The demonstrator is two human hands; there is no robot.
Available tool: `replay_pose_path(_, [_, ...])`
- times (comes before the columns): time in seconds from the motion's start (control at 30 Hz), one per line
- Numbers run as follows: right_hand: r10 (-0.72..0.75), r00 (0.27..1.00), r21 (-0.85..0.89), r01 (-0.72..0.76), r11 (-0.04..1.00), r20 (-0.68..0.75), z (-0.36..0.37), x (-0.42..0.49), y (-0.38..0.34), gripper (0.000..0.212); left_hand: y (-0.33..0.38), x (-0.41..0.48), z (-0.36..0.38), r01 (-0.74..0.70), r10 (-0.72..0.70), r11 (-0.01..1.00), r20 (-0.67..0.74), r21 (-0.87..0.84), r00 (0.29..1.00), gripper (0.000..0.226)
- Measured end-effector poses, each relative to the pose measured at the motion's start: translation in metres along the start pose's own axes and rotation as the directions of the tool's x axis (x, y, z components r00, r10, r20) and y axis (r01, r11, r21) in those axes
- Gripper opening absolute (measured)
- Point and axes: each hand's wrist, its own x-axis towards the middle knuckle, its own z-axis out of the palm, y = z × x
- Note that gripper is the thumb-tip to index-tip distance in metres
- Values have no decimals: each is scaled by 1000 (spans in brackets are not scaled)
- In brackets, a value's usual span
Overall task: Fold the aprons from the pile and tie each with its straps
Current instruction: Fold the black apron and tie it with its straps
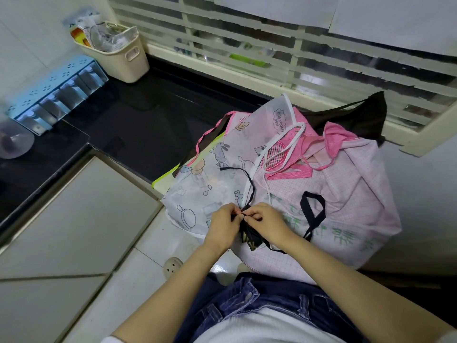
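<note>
basket (123,58) behind rack (59,95) on counter (148,115) | strap (248,185) on apron pile (346,181), right

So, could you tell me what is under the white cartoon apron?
A dark apron with pink trim and a yellow-green edge peek out; the rest is covered.

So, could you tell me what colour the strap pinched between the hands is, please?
Black; the strap shows best in the head view.
</note>
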Motion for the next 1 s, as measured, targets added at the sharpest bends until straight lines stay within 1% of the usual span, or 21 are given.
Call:
replay_pose_path(0.07, [-37, 999, -33, 37, 999, -15, 0, 0, -1, 18, -1, -1, 1, -15, 15, 1000, -20, -5, 1000, 12])
replay_pose_path(0.13, [-28, 999, 3, 28, 1000, -38, 2, -1, -2, 18, -2, -1, 3, -26, 26, 1000, -40, -11, 999, 10])
replay_pose_path(0.27, [47, 999, 235, -40, 971, -25, 2, -3, -4, 16, -3, 0, 7, -15, 12, 999, -60, -44, 998, 10])
replay_pose_path(0.33, [98, 995, 295, -93, 951, -2, 1, -2, -4, 18, -3, 0, 8, -6, 2, 998, -70, -70, 998, 11])
replay_pose_path(0.47, [243, 967, 318, -256, 913, 80, 1, 2, -4, 15, 2, 2, 7, -27, 22, 994, -48, -108, 999, 11])
replay_pose_path(0.53, [297, 950, 384, -312, 869, 99, 1, 5, -6, 15, 3, 4, 7, -29, 25, 991, -30, -128, 999, 9])
replay_pose_path(0.63, [308, 939, 453, -345, 822, 156, -4, 6, -10, 20, 3, 4, 5, -37, 36, 990, -8, -136, 999, 13])
replay_pose_path(0.67, [295, 936, 449, -351, 822, 191, -6, 6, -11, 18, 3, 3, 5, -35, 35, 988, -1, -149, 999, 14])
replay_pose_path(0.73, [267, 934, 389, -343, 855, 236, -8, 3, -13, 11, 5, 2, 4, -10, 11, 984, 5, -181, 1000, 17])
replay_pose_path(0.77, [251, 939, 360, -324, 875, 236, -8, 3, -13, 14, 5, 2, 3, 8, -6, 982, 10, -191, 1000, 19])
replay_pose_path(0.8, [234, 946, 338, -300, 892, 223, -7, 2, -13, 17, 5, 2, 2, 24, -21, 979, 16, -202, 1000, 21])
replay_pose_path(0.87, [199, 963, 271, -244, 931, 182, -5, 2, -12, 16, 5, 3, 1, 55, -50, 978, 32, -200, 998, 21])
replay_pose_path(0.93, [163, 974, 182, -191, 965, 156, -3, 2, -12, 12, 4, 4, -1, 80, -73, 981, 42, -175, 996, 16])
replay_pose_path(1.0, [139, 979, 108, -155, 982, 148, -4, 1, -12, 9, 2, 5, 0, 95, -87, 977, 49, -189, 995, 11])
